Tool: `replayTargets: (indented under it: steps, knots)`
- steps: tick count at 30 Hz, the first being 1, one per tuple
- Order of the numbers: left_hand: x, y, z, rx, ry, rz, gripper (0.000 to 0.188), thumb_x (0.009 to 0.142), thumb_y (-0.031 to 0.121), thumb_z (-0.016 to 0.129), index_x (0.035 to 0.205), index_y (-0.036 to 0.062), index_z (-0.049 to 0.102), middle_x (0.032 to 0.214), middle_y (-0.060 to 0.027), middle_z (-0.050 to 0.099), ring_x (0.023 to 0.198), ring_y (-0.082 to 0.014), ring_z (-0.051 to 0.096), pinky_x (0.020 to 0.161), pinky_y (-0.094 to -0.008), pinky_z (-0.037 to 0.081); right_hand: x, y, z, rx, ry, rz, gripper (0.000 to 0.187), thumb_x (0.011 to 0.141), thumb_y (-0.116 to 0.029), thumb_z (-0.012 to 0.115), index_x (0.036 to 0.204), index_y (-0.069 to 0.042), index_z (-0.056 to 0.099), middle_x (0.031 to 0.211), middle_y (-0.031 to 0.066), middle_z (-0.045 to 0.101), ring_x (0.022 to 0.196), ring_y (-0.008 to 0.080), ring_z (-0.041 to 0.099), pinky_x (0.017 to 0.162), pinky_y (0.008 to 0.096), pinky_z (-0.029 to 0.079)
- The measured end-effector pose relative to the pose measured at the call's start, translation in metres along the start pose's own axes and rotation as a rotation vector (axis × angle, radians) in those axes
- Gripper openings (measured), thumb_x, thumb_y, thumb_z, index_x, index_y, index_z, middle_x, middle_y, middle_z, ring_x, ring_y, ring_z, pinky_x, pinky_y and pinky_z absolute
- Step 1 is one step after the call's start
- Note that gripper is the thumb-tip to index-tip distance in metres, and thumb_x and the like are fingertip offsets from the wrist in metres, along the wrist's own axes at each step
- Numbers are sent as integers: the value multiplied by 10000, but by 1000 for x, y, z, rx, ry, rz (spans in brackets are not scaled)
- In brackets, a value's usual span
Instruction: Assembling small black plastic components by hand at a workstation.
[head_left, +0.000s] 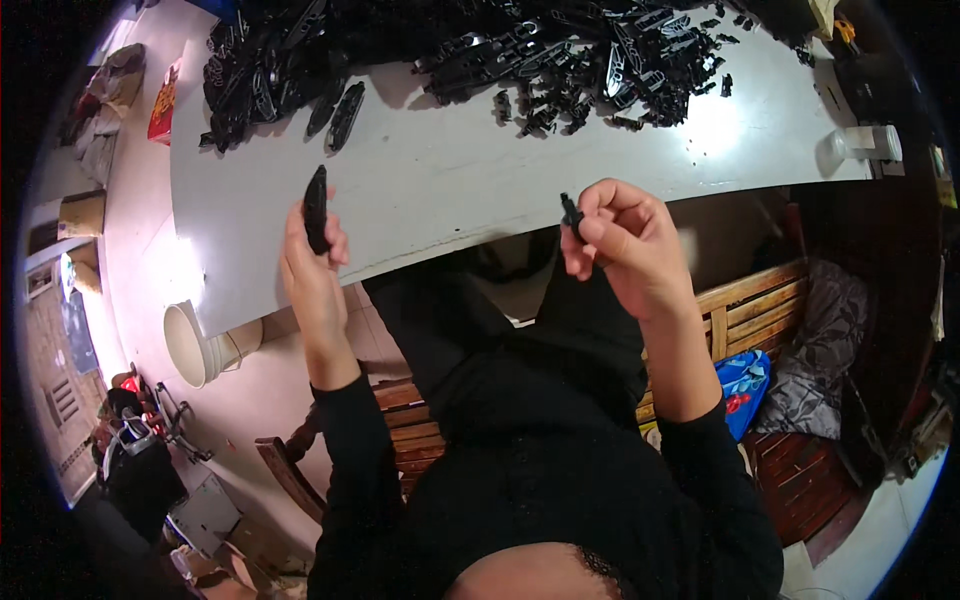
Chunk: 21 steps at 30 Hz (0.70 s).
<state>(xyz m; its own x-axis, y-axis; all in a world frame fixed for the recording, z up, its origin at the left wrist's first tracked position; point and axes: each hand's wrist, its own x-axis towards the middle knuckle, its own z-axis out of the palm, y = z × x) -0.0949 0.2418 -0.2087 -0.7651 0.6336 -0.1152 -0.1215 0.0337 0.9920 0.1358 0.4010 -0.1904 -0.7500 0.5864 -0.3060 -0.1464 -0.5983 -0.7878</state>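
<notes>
My left hand (318, 260) is closed around a long, black plastic piece (317, 212) with a pointed upper end, held upright near the table's front edge. Between the thumb and fingers of my right hand (630, 240) is a small black plastic part (571, 212), its narrow tip pointing up. The two pieces are well apart. Beyond my left hand, two similar long black pieces (346, 117) lie on the grey-white table (420, 180). A loose heap of small black parts (560, 105) lies farther off, beyond my right hand.
More long black pieces (250, 85) are piled along the table's far side. A clear plastic cup (872, 143) lies on its side at the right end. Below the table's left corner stands a whitish bucket (190, 345). I sit on a slatted wooden bench (755, 310).
</notes>
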Motion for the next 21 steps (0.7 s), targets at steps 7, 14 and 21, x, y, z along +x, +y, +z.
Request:
replayTargets:
  steps: [7,14,21]
  knots:
    - [-10,-13,19,14,-53,-105,411,936,312,313,1083,-33,484,709,-5,397,585,-86,363,540,-211,313,-12,-1,8,203,-120,90,191,793,-132,620,877,-6,504,719,140,586,542,172,579,464,230,471]
    - [-27,-1,37,-378,-146,-134,192,908,185,428,964,7,475,709,-8,389,584,-93,370,545,-225,325,-15,4,16,319,-159,156,210,829,-172,582,917,-6,491,712,140,576,526,169,570,424,209,442]
    - [-47,28,82,-358,-522,90,381,692,-134,635,914,52,388,982,-195,556,673,-94,505,620,-203,423,-18,14,26,517,-273,297,253,848,-161,552,1015,0,451,700,132,567,503,156,555,390,188,402]
